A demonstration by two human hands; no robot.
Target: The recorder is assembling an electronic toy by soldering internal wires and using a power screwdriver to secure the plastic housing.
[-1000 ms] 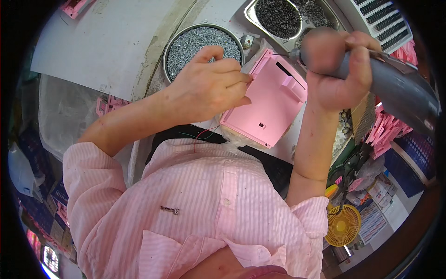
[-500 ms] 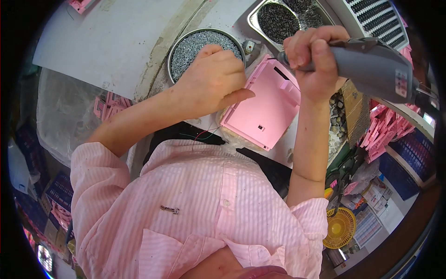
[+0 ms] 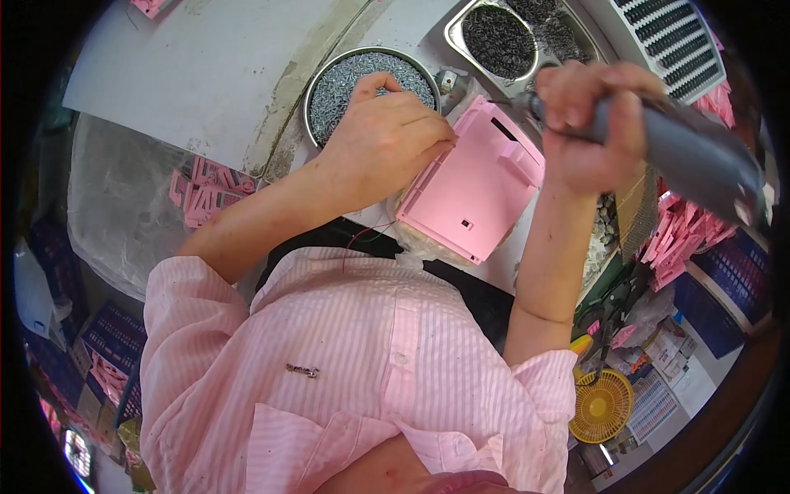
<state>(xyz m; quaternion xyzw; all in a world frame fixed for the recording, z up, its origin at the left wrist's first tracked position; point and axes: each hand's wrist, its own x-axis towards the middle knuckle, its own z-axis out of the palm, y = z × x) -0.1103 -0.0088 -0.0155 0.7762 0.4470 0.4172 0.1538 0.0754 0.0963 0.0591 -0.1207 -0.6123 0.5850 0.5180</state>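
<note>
My right hand (image 3: 594, 123) is wrapped round a grey electric screwdriver (image 3: 699, 152), its body blurred by motion. Its narrow end points left, close to the top right corner of a pink plastic housing (image 3: 473, 185). The housing lies tilted on a plastic-wrapped bundle, with a black slot near its far end and a small square hole near its near end. At the housing's left edge my left hand (image 3: 387, 136) has its thumb and fingers pinched together; whatever they hold is hidden. Behind that hand stands a round metal bowl of silvery screws (image 3: 346, 78), partly covered by it.
A metal tray (image 3: 454, 37) with dark screws or springs stands at the back, beside a white rack (image 3: 658, 41) with dark rows. Pink plastic parts (image 3: 206, 193) lie left near a clear bag (image 3: 111, 210); more pink strips (image 3: 675, 239) sit right. A yellow basket (image 3: 601, 403) is lower right.
My right hand has moved right with the screwdriver, away from the housing. My left hand has shifted slightly right, its fingertips now at the housing's left edge.
</note>
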